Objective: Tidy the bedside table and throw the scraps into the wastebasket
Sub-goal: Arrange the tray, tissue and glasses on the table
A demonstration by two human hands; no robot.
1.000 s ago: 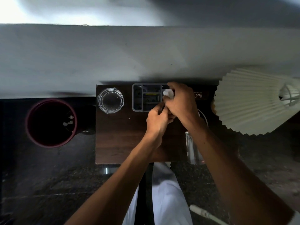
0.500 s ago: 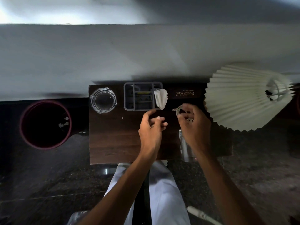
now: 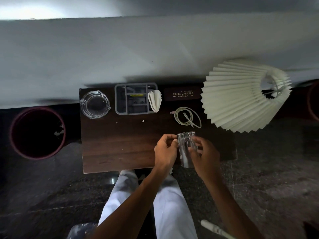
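two small white scraps (image 3: pixel 143 121) sit loose on the bedside table (image 3: pixel 120 144), between the grey organiser (image 3: pixel 120 100) and my hands, and the wastebasket (image 3: pixel 37 133) stands on the floor off the table's left edge, well apart from them. i judge the risk is this clear plastic holder (image 3: pixel 187 150) — it sits at the near edge, slick and hard to see, so a clumsy tilt could send it to the floor or knock the coiled cable (image 3: pixel 187 118) just behind it. my left hand (image 3: pixel 165 152) curls at its left side, thumb and forefinger pinching the top corner. my right hand (image 3: pixel 204 156) wraps over its right side, fingers bent around it — both wrists reach in from below, over my knees.
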